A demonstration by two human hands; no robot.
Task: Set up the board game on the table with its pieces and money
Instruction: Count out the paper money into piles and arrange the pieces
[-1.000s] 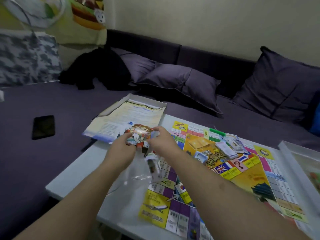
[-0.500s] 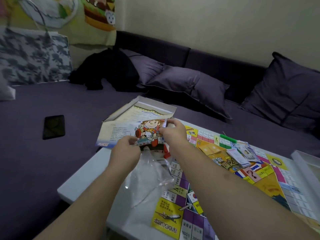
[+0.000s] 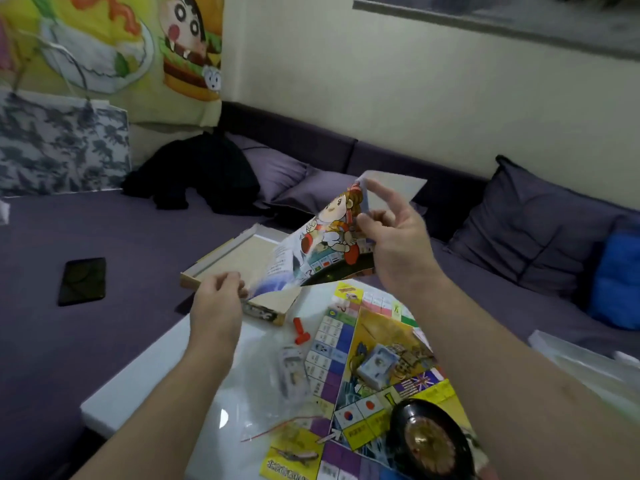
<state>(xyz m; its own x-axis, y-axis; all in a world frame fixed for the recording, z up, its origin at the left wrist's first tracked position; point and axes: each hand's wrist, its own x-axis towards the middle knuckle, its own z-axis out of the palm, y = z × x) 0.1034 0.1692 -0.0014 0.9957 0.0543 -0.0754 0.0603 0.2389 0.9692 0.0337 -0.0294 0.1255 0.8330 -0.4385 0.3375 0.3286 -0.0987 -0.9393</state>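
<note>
Now both hands, left hand [image 3: 216, 299] and right hand [image 3: 394, 244], pinch a glossy cartoon sheet [image 3: 325, 244] with their fingers above the white table [image 3: 166, 386]; a crinkled clear bag [image 3: 277, 386] lies beside the colourful board [image 3: 377, 386].

Both hands, left [image 3: 214, 306] and right [image 3: 398, 244], holding cartoon sheet [image 3: 329, 233] above game board [image 3: 374, 362], white table [image 3: 149, 386]

A black phone [image 3: 82, 280] was left flat on the purple couch [image 3: 138, 237], dark clothing [image 3: 194, 174] was dumped by the cushions [image 3: 540, 233], cartoon poster [image 3: 114, 46] was hung up behind.
</note>
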